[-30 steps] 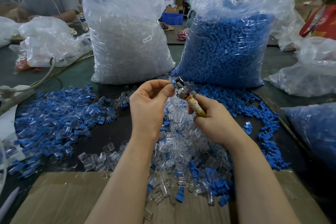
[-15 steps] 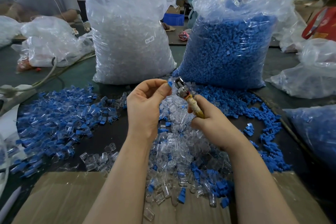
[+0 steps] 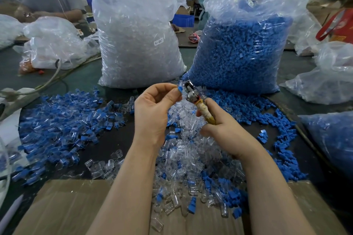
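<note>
Head view, one entry. Person at bench, both forearms in frame. Left hand point(image 3: 152, 112): thumb and forefinger pinch a small blue plastic piece point(image 3: 180, 89), the other fingers loosely curled behind it and holding nothing. Right hand point(image 3: 225, 131): fingers wrapped round the tape-bound handle of a hand tool point(image 3: 198, 105), its metal head tipped up toward 11 o'clock. The blue plastic piece sits at the 9 o'clock side of that head, just beside it; whether the two touch I cannot tell. Both are held in the air above the heap of clear caps point(image 3: 191, 150), which lies at 6 o'clock from the hands. Judged step: offering the piece to the tool head for seating or pressing. To do it well, I would say: steady the tool and let the left hand do the fine approach, line the piece square to the head before any force, and grip it by its sides so the fingertip is not caught between plastic and metal. The piece is small and smooth, so a slack pinch could drop it into the heap below. Surroundings: mixed blue-and-clear pieces point(image 3: 57, 120) spread at 9 o'clock, loose blue pieces point(image 3: 277, 126) at 3 o'clock, a sack of clear parts point(image 3: 137, 44) at 11 o'clock and a sack of blue parts point(image 3: 242, 53) at 1 o'clock, both standing on the table point(image 3: 80, 78). Cardboard sheet point(image 3: 63, 206) at 7 o'clock, nearest the person.
</note>
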Demonstrator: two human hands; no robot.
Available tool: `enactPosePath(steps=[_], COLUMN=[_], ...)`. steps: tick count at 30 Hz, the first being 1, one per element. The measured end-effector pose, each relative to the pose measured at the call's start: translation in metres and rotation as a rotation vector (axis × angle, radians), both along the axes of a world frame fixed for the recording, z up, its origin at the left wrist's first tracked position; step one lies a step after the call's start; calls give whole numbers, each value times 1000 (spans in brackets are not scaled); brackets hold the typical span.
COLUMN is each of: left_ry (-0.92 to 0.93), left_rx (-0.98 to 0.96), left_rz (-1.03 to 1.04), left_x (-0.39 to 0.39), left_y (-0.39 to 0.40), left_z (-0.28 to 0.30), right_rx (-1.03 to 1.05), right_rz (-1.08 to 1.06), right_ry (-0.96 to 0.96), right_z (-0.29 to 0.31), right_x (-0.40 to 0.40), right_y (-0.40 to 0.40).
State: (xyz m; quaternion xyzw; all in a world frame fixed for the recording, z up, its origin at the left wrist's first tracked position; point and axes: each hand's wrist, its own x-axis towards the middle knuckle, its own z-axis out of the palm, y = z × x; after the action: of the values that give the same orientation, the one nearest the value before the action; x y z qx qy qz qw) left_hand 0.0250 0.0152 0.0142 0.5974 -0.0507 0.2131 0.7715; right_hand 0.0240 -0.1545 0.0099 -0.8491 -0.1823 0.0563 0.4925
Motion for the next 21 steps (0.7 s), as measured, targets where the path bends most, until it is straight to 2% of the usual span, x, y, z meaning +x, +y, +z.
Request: enactPosePath(steps=[6, 21], left_ry=[11, 52], left_rx=[22, 27], left_rz=[-46, -31], left_x=[-1, -3], left_y=[2, -2], left_z=[2, 5], right_rx=[-90, -132], right_rz=[13, -62], right_ry=[-15, -102], right_z=[2, -1], right_x=[2, 4], right_y=[3, 2])
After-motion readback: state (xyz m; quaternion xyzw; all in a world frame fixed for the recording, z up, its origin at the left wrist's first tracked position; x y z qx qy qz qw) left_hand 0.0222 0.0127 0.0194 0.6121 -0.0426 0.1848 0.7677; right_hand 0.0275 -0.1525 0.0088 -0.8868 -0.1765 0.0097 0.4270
